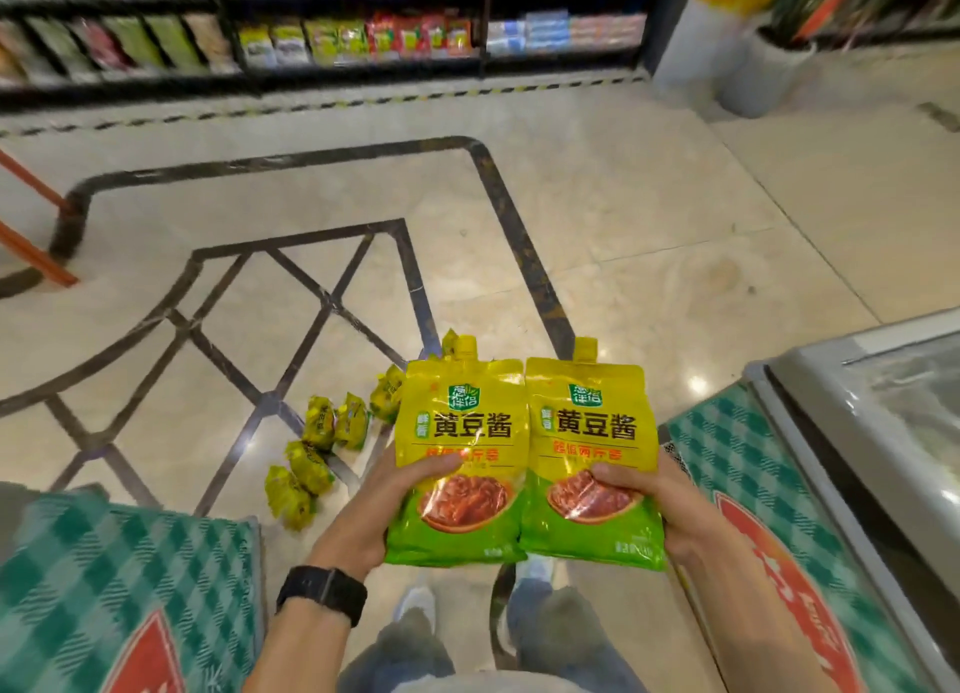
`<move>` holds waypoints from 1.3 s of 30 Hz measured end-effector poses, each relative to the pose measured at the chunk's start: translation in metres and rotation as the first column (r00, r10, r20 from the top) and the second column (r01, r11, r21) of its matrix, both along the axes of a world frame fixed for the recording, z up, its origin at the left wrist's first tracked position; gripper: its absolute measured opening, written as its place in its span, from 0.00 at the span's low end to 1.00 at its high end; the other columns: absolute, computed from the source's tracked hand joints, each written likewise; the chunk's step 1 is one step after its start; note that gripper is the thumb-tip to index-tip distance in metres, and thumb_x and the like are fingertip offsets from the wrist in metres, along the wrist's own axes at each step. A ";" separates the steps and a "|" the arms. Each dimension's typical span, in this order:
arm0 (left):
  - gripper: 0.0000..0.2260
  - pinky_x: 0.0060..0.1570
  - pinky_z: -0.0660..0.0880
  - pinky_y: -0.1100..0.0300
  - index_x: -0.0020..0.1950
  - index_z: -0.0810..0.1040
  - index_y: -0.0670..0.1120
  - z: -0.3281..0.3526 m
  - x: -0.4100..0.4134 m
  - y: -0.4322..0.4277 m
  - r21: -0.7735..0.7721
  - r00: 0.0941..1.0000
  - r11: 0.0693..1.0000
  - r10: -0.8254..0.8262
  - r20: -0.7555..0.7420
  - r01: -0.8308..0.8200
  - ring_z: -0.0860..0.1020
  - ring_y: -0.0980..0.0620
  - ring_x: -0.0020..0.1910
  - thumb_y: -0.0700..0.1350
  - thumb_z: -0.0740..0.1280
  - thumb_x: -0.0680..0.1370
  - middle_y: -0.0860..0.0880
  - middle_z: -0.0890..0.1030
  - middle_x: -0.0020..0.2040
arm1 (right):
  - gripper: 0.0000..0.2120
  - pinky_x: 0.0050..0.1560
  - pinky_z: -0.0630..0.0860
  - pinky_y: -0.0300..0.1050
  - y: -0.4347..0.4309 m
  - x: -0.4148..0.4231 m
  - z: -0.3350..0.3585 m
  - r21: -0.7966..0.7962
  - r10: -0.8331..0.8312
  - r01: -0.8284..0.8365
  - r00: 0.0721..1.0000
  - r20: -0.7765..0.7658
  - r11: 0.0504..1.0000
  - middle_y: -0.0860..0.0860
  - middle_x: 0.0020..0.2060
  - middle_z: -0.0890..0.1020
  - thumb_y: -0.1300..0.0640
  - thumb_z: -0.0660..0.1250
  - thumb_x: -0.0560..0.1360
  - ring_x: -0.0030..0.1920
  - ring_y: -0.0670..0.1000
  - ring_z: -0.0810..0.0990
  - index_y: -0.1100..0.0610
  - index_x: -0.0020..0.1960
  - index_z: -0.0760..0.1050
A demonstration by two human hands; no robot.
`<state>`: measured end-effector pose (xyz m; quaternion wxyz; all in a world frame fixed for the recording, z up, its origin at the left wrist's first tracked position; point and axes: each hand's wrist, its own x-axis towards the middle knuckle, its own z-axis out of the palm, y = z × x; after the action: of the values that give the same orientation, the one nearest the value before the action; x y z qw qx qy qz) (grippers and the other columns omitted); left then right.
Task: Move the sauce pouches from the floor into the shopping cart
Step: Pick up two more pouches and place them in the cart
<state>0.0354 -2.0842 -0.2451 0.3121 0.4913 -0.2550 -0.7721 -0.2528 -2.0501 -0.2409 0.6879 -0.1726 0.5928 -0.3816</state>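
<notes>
I hold two yellow-green spouted sauce pouches upright, side by side, above the floor. My left hand grips the left pouch at its lower edge, thumb on the front. My right hand grips the right pouch the same way. Several more yellow pouches lie scattered on the floor behind and to the left of the held ones. The shopping cart is not clearly in view; an orange frame shows at the far left edge.
Stocked store shelves run along the back. Freezer chests with green-checkered sides stand at the lower left and right, the right one with a glass lid. A white planter stands at the back right.
</notes>
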 end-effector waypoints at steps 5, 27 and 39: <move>0.31 0.62 0.76 0.38 0.67 0.77 0.48 0.018 0.035 0.015 0.003 0.994 0.994 -0.109 0.000 0.109 0.83 0.38 0.57 0.44 0.79 0.64 0.42 0.84 0.59 | 0.50 0.41 0.83 0.56 0.046 0.039 0.020 -0.087 -0.080 0.081 0.997 0.021 0.993 0.60 0.51 0.85 0.56 0.87 0.37 0.47 0.62 0.85 0.55 0.58 0.76; 0.30 0.45 0.83 0.48 0.64 0.80 0.44 0.049 -0.217 0.264 -0.023 0.355 0.355 -0.933 0.054 0.935 0.85 0.38 0.51 0.44 0.79 0.62 0.38 0.85 0.57 | 0.45 0.45 0.83 0.54 0.507 0.000 0.035 -0.141 -0.899 0.904 0.421 0.120 0.404 0.64 0.54 0.83 0.60 0.86 0.48 0.51 0.63 0.84 0.63 0.63 0.75; 0.27 0.53 0.82 0.45 0.65 0.78 0.42 0.062 -0.359 0.544 -0.059 -0.289 -0.294 -0.954 0.079 0.954 0.84 0.37 0.54 0.41 0.75 0.67 0.38 0.84 0.58 | 0.39 0.54 0.80 0.61 0.770 0.036 0.040 -0.207 -0.965 0.947 -0.220 0.140 -0.246 0.64 0.56 0.82 0.65 0.80 0.54 0.55 0.66 0.82 0.63 0.64 0.74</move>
<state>-0.3235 -1.5401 -0.1834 -0.4099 0.0717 -0.5841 -0.6969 -0.2168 -1.2797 -0.2007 0.0804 0.2598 0.4785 -0.8349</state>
